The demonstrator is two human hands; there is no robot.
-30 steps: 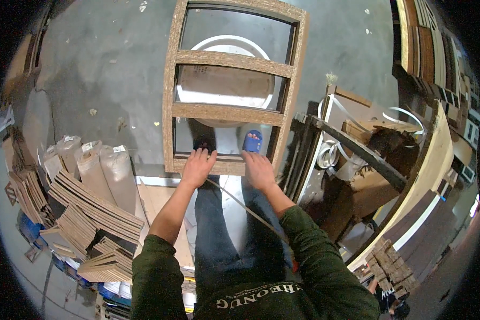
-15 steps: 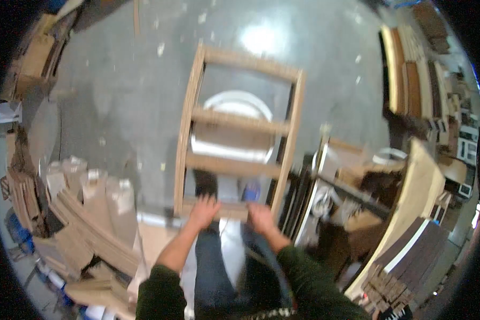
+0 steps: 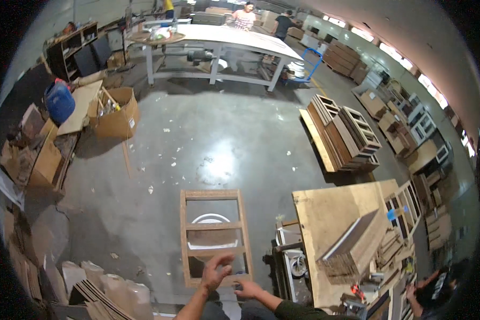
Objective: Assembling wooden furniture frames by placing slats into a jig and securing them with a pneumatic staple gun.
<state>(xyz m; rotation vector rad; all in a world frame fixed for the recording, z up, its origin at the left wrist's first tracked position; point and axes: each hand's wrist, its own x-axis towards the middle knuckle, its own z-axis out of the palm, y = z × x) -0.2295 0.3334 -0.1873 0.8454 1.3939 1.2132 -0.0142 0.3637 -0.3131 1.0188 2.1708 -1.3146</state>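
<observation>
A ladder-like wooden frame [image 3: 184, 242], with crossbars between two long rails, lies ahead of me. Through its gaps shows a white-rimmed round object [image 3: 210, 217] with a brown middle. My left hand [image 3: 217, 271] is over the near end of the frame, its fingers apart and a little curved, holding nothing. Close by, my right hand [image 3: 250, 290] is at the frame's near right corner with fingers stretched leftward. Whether its fingertips touch the wood I cannot tell.
On the right, a wooden-topped bench [image 3: 330, 205] carries stacked boards [image 3: 352, 250]. Beyond it stands a pile of frames [image 3: 341, 130]. A long white table [image 3: 229, 37] crosses the back, with people around it. Cardboard boxes [image 3: 117, 117] line the left. Another person [image 3: 437, 288] is at the lower right.
Both hands were on the frame's near bar; now the left is lifted off with fingers apart and the right has loosened. The view has tilted up, bringing the far table into sight.
</observation>
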